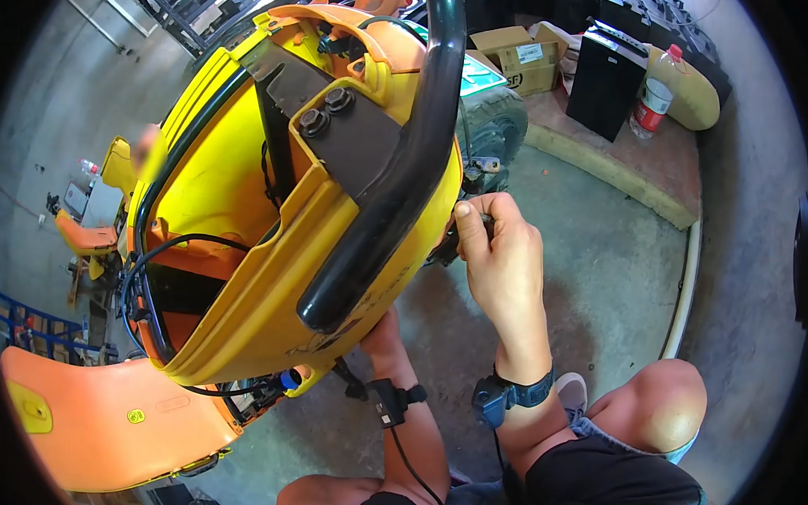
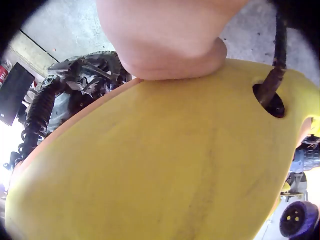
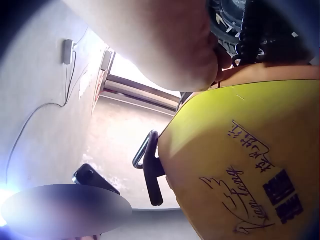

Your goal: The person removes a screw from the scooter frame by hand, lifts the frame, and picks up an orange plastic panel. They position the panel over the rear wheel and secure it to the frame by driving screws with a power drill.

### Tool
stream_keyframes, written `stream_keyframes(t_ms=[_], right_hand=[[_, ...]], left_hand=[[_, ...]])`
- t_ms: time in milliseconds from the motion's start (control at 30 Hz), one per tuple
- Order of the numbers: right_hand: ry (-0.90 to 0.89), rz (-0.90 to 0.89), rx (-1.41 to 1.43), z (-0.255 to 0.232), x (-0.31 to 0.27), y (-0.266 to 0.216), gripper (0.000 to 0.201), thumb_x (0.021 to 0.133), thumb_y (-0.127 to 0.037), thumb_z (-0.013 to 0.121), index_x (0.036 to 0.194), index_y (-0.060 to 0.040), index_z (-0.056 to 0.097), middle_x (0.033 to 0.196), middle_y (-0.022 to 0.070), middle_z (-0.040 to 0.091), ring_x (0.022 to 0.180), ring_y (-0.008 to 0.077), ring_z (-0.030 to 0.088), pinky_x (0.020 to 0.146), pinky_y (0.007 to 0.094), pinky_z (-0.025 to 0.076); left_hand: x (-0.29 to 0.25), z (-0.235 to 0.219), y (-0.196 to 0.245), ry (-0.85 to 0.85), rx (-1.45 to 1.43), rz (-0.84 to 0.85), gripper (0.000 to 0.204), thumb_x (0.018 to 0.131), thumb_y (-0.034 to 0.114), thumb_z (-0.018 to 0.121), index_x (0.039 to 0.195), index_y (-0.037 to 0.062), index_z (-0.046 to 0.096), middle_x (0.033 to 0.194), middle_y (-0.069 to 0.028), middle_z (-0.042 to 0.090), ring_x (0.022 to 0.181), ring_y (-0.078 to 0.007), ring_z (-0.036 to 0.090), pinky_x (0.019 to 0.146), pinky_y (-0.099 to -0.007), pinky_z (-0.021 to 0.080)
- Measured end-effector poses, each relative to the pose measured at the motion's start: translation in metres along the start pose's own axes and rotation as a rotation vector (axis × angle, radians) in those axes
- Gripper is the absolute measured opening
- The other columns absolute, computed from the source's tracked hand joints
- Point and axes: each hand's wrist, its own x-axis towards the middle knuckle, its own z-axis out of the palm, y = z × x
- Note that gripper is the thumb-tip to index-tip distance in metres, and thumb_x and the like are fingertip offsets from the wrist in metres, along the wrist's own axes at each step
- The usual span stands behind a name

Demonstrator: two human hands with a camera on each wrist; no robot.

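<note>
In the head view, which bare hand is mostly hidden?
The bare left hand, partly behind the curved yellow plastic body; the bare right hand shows plainly beside it.

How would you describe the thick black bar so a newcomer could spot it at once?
In the head view, find the big yellow shell near the middle. The bent black bar runs down its near side, beside a dark bracket with two bolts. Unlike the thin looping black cable to its left, it is thick, glossy and blunt-ended.

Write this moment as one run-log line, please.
Right hand: curled, beside yellow body; left hand: partly hidden by yellow body; held items: unclear
</note>
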Motion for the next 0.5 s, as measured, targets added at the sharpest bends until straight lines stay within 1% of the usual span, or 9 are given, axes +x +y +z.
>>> stream_keyframes(t_ms=[67, 100, 167, 267, 300, 333, 367, 433, 500], right_hand=[[0.009, -0.007, -0.036, 0.001, 0.001, 0.003, 0.024, 0.095, -0.024, 0.058, 0.085, -0.0024, 0.059, 0.062, 0.0156, 0.062, 0.06, 0.0351, 0.063, 0.056, 0.0417, 0.048], [0.0, -0.01, -0.067, 0.001, 0.002, 0.004, 0.025, 0.095, -0.025, 0.057, 0.084, -0.0027, 0.059, 0.061, 0.0156, 0.061, 0.059, 0.0356, 0.063, 0.055, 0.0425, 0.048], [-0.008, -0.013, -0.095, 0.002, 0.003, 0.003, 0.026, 0.096, -0.025, 0.056, 0.082, -0.003, 0.058, 0.06, 0.0155, 0.06, 0.058, 0.0361, 0.062, 0.055, 0.0433, 0.047], [-0.01, 0.021, 0.003, 0.003, 0.002, 0.001, 0.027, 0.097, -0.026, 0.054, 0.083, -0.0028, 0.057, 0.061, 0.0162, 0.061, 0.059, 0.0369, 0.062, 0.055, 0.0431, 0.047], [-0.038, 0.036, 0.044, 0.002, 0.002, 0.001, 0.025, 0.098, -0.024, 0.053, 0.088, -0.002, 0.056, 0.065, 0.0173, 0.062, 0.063, 0.0375, 0.063, 0.058, 0.0429, 0.048], [-0.066, 0.052, 0.086, 0.002, 0.001, 0.001, 0.023, 0.099, -0.023, 0.052, 0.092, -0.0012, 0.054, 0.069, 0.0184, 0.063, 0.067, 0.0382, 0.064, 0.061, 0.0427, 0.048], [-0.067, 0.052, 0.086, 0.002, 0.0, 0.0, 0.023, 0.099, -0.023, 0.052, 0.092, -0.0012, 0.054, 0.069, 0.0184, 0.063, 0.067, 0.0382, 0.064, 0.061, 0.0427, 0.048], [-0.02, -0.062, 0.158, 0.002, -0.002, -0.002, 0.021, 0.1, -0.02, 0.049, 0.102, 0.0007, 0.049, 0.079, 0.0206, 0.064, 0.078, 0.0398, 0.065, 0.068, 0.0428, 0.049], [-0.007, -0.103, 0.149, 0.004, -0.004, 0.005, 0.021, 0.1, -0.019, 0.048, 0.105, 0.0014, 0.047, 0.081, 0.0209, 0.064, 0.08, 0.0403, 0.065, 0.071, 0.0431, 0.049]], left_hand=[[0.006, -0.013, 0.012, -0.139, -0.111, -0.125, 0.042, 0.1, 0.033, 0.048, 0.127, 0.0005, 0.056, 0.132, -0.016, 0.057, 0.124, -0.029, 0.053, 0.106, -0.0476, 0.038], [0.005, -0.009, 0.008, -0.14, -0.111, -0.127, 0.042, 0.1, 0.033, 0.048, 0.127, 0.0005, 0.056, 0.132, -0.016, 0.057, 0.124, -0.029, 0.053, 0.106, -0.0476, 0.038], [0.001, 0.0, 0.0, -0.068, -0.079, -0.095, 0.043, 0.1, 0.033, 0.049, 0.127, 0.0006, 0.055, 0.133, -0.0162, 0.056, 0.125, -0.0292, 0.051, 0.107, -0.0476, 0.037], [0.002, -0.005, 0.005, -0.093, -0.125, -0.137, 0.044, 0.1, 0.035, 0.049, 0.128, 0.0009, 0.055, 0.134, -0.0161, 0.055, 0.127, -0.0296, 0.05, 0.108, -0.0475, 0.035], [0.0, -0.001, -0.001, -0.093, -0.125, -0.137, 0.044, 0.1, 0.035, 0.049, 0.128, 0.0009, 0.055, 0.134, -0.0161, 0.055, 0.127, -0.0296, 0.05, 0.108, -0.0475, 0.035], [-0.003, 0.007, -0.012, -0.047, -0.065, -0.084, 0.038, 0.099, 0.029, 0.049, 0.122, 0.0001, 0.058, 0.125, -0.0148, 0.06, 0.119, -0.0282, 0.055, 0.101, -0.0457, 0.041], [-0.006, 0.013, -0.018, -0.001, -0.005, -0.031, 0.032, 0.098, 0.023, 0.049, 0.117, -0.0006, 0.06, 0.117, -0.0134, 0.064, 0.111, -0.0269, 0.06, 0.094, -0.044, 0.047], [-0.005, 0.012, -0.016, 0.016, -0.033, -0.022, 0.032, 0.098, 0.023, 0.049, 0.116, -0.0007, 0.06, 0.116, -0.0132, 0.064, 0.11, -0.0267, 0.06, 0.094, -0.0437, 0.047], [-0.006, 0.013, -0.017, 0.032, -0.061, -0.012, 0.031, 0.098, 0.022, 0.049, 0.116, -0.0008, 0.061, 0.116, -0.0131, 0.064, 0.11, -0.0265, 0.06, 0.094, -0.0434, 0.047]])
